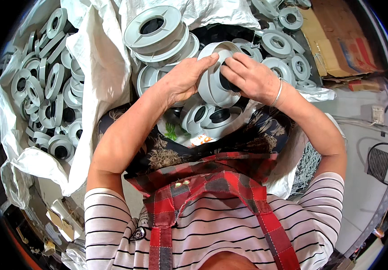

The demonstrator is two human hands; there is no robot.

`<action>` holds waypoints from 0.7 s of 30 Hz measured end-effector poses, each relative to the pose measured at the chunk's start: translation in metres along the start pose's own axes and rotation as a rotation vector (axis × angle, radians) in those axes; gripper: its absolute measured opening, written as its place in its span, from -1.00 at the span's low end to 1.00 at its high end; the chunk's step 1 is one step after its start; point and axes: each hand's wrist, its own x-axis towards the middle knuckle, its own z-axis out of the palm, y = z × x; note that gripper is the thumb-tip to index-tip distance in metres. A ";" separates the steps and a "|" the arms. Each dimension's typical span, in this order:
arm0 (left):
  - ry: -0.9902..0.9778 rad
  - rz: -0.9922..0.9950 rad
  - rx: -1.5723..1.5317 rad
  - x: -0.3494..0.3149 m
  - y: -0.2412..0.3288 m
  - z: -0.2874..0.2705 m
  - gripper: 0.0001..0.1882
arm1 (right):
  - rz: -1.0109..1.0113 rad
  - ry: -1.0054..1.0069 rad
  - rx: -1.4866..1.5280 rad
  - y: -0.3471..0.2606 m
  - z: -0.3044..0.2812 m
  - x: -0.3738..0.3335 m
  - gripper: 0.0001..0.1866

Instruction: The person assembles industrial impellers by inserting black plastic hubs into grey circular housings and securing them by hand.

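Above my lap, my left hand [186, 80] grips the left rim of a round grey plastic collar [212, 92], thumb over its top edge. The collar is tilted on its side. My right hand [253, 80] has its fingers curled onto a black ring-shaped insert [228, 84] at the collar's middle; how far the insert sits inside is hidden by the fingers. Beneath my hands, more grey collars with black centres [218, 118] lie on my lap. Just left of them stands a stack of wide grey flanged rings [158, 38].
A white woven sack [99, 58] at left holds many grey rings [52, 96]. More loose grey rings [277, 45] are heaped at the upper right, beside a cardboard box [338, 38]. A white bag of small metal-looking pieces [309, 168] stands by my right elbow. A black cable [385, 164] lies at far right.
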 end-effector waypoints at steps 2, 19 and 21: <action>0.029 -0.045 0.017 0.001 0.000 0.001 -0.56 | 0.006 0.000 0.012 -0.001 0.004 -0.004 -0.55; 0.147 0.167 0.603 0.003 -0.005 0.009 -0.44 | 1.388 -0.470 2.170 0.022 0.036 -0.037 -0.40; 0.191 0.340 0.852 -0.002 -0.007 0.014 -0.41 | 1.336 -0.372 1.432 0.034 0.046 -0.048 -0.39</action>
